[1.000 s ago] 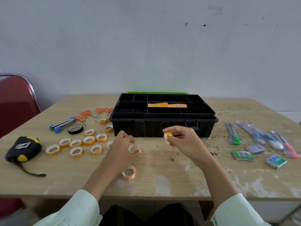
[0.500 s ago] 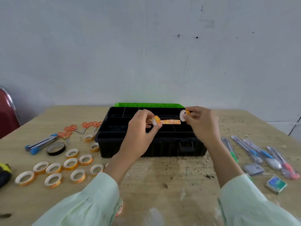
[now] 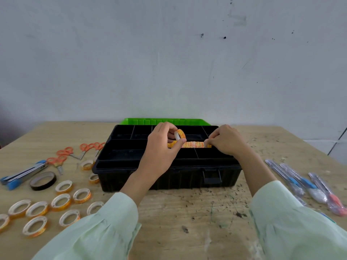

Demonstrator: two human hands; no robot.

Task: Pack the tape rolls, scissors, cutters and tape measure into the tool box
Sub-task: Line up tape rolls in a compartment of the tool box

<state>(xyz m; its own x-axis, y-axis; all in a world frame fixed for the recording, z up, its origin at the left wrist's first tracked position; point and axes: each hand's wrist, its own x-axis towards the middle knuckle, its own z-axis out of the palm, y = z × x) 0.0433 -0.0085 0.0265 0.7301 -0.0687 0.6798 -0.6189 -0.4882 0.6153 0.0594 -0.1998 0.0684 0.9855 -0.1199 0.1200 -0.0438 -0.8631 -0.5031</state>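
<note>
Tape rolls were going into the tool box (image 3: 169, 177), which sat open in the middle of the table with its green lid (image 3: 165, 121) folded back on the far side. The left hand (image 3: 161, 147) pinched one orange roll (image 3: 179, 134) upright between thumb and fingers, above the row of packed rolls (image 3: 193, 144) lying in a narrow middle compartment. The right hand (image 3: 225, 141) was closed down at the right end of that row; its fingertips seemed to grip a roll there, though the roll was mostly hidden. How many rolls the row held could not be told.

Left of the box, about eleven orange loose rolls (image 3: 61, 201) lay flat on the table, two of them close to the box's left wall, and one black roll (image 3: 43, 180) lay among them. Farther left and far were about four pairs of orange scissors (image 3: 88, 148), with a blue-tipped metal tool (image 3: 20, 175) at the left edge. Right of the box, about four cutters (image 3: 308, 184) lay side by side, with blue and pink ends. The tape measure was out of view.

Pale green sleeves (image 3: 105, 229) covered both forearms. The wooden table (image 3: 197, 222) was worn, with dark specks and pale patches, and stood against a plain whitish wall (image 3: 169, 62) with a few small marks.
</note>
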